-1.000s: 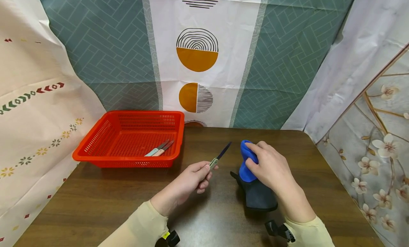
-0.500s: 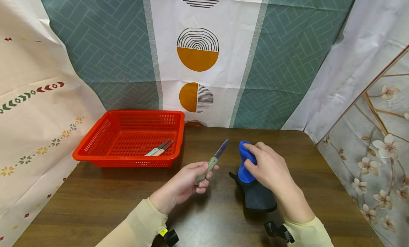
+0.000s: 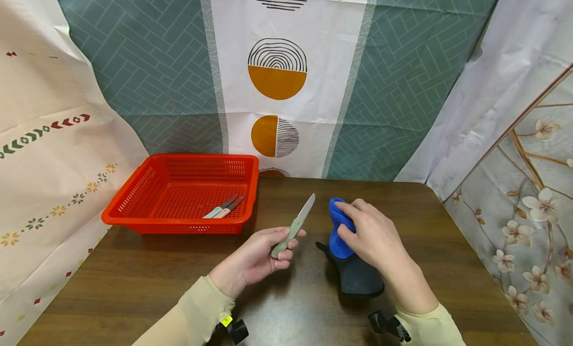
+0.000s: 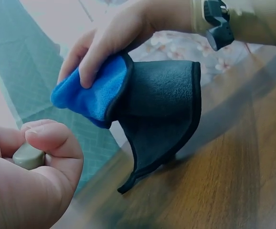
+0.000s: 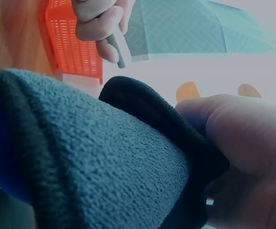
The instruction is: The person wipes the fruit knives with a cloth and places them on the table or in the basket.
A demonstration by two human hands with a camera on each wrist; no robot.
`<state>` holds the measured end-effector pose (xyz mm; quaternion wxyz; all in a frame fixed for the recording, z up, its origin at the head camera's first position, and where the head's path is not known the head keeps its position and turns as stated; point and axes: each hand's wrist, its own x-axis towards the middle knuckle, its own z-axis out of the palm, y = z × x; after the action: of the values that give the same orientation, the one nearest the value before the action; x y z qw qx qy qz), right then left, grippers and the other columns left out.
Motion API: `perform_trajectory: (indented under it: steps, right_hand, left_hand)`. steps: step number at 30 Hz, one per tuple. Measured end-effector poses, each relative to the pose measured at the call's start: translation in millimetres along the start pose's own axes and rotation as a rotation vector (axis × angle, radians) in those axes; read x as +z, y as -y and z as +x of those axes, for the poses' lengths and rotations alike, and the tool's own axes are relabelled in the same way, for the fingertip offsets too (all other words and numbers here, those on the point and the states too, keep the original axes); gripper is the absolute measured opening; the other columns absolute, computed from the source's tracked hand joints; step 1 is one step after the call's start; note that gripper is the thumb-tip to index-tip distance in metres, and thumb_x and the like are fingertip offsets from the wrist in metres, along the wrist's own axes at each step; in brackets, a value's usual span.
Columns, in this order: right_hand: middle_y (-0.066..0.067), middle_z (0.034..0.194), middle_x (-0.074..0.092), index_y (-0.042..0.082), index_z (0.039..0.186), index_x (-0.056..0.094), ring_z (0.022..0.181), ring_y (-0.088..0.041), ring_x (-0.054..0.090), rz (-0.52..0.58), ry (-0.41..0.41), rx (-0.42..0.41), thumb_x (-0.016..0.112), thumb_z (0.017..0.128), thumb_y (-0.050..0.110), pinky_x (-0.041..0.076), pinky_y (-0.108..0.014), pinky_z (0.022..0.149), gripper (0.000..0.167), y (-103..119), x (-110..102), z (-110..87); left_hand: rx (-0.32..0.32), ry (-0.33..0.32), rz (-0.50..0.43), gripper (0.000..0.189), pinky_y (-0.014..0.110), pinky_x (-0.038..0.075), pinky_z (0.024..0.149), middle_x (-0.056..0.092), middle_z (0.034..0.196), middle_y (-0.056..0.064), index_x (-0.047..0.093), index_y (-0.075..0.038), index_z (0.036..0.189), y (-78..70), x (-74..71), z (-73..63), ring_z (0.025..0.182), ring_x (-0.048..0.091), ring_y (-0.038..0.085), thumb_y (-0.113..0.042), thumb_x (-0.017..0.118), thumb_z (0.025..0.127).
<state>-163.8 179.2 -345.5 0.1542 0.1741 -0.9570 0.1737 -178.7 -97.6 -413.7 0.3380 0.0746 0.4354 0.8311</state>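
In the head view my left hand (image 3: pixel 255 256) grips the pale green handle of a small knife (image 3: pixel 287 237), thumb along its side. The blade is bare and points up and away. My right hand (image 3: pixel 373 234) pinches a folded cloth (image 3: pixel 360 275), blue on one face and dark grey on the other, with black edging. The cloth hangs down beside the knife, apart from the blade. In the left wrist view the butt of the handle (image 4: pixel 29 156) shows between my curled fingers. Close up in the right wrist view, the cloth's grey face (image 5: pixel 114 152) fills much of the picture.
A red slotted plastic basket (image 3: pixel 152 221) stands at the left back of the brown wooden table (image 3: pixel 134 286). Inside lie two small knives, one with a pale blue handle (image 3: pixel 212 213) and one with a pinkish handle (image 3: pixel 222 214). Patterned curtains (image 3: pixel 179 62) hang behind the table.
My left hand has turned the knife, so its blade now stands more upright and its pale flat side shows. The right hand and cloth have shifted slightly left.
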Motion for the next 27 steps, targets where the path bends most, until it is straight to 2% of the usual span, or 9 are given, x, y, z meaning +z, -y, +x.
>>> perform_trajectory:
  steps: [8,21,27]
  right_hand:
    - [-0.006,0.115,0.070,0.013,0.145,0.073,0.099,-0.025,0.065,0.012,-0.006,-0.080,0.074,0.096,0.016,0.059,-0.047,0.079,0.049,2,4,1.9]
    - [-0.005,0.117,0.067,0.014,0.148,0.071,0.101,-0.023,0.063,0.033,0.022,-0.247,0.078,0.098,0.015,0.057,-0.044,0.083,0.050,11,24,6.2]
    - [-0.005,0.117,0.067,0.017,0.148,0.072,0.101,-0.024,0.064,0.035,0.023,-0.273,0.078,0.099,0.016,0.056,-0.046,0.084,0.050,16,29,7.5]
  left_hand:
    - [-0.015,0.025,-0.083,0.034,0.020,0.037,0.058,0.054,0.092,0.001,0.057,-0.001,0.142,-1.0,-1.3,-0.8,0.066,0.045,0.010,-0.020,0.037,0.121]
    - [-0.023,0.034,-0.053,0.034,0.020,0.038,0.059,0.054,0.093,0.002,0.055,0.001,0.142,-0.4,0.4,-0.5,0.066,0.045,0.010,-0.020,0.037,0.121]
    - [-0.014,0.044,-0.025,0.035,0.021,0.038,0.060,0.054,0.094,0.002,0.054,0.002,0.140,0.8,1.8,-1.5,0.067,0.044,0.010,-0.020,0.035,0.121]
